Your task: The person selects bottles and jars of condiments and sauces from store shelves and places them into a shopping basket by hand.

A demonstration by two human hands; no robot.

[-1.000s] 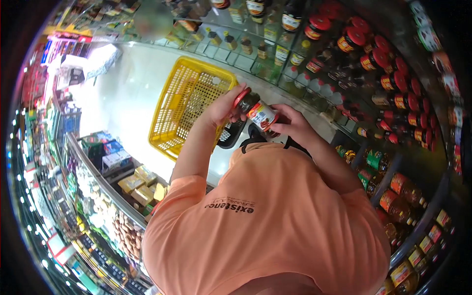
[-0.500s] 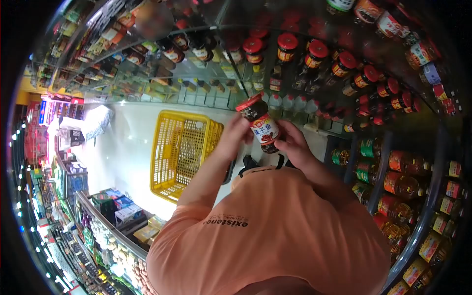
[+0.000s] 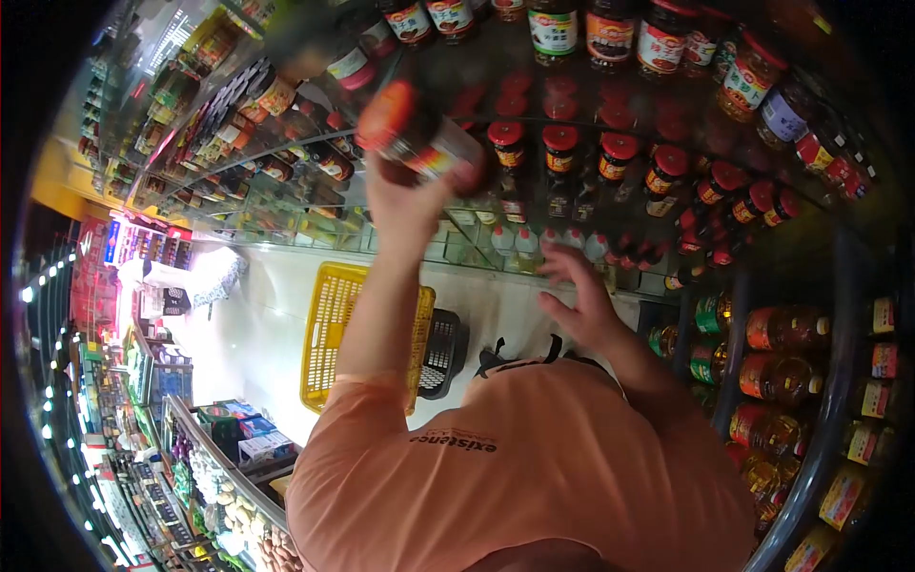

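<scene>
My left hand (image 3: 405,200) is closed around a glass jar of chili sauce (image 3: 421,138), raised in front of the shelves. The jar has a red lid and a pale label, is tilted, and is blurred by motion. My right hand (image 3: 577,296) holds nothing; its fingers are apart, in front of the lower shelf. Several red-lidded jars (image 3: 560,143) stand in a row beyond it. Higher up is another row of labelled jars (image 3: 555,30).
Below my left forearm, a yellow shopping basket (image 3: 329,305) sits on the floor beside a black basket (image 3: 443,348). Large oil bottles (image 3: 767,377) line the right side behind a rail. Boxes (image 3: 262,443) and a produce display (image 3: 243,520) are at lower left.
The jar was between both hands near my chest. My left hand has lifted it up and left toward the shelves, while my right hand has let go and dropped slightly lower.
</scene>
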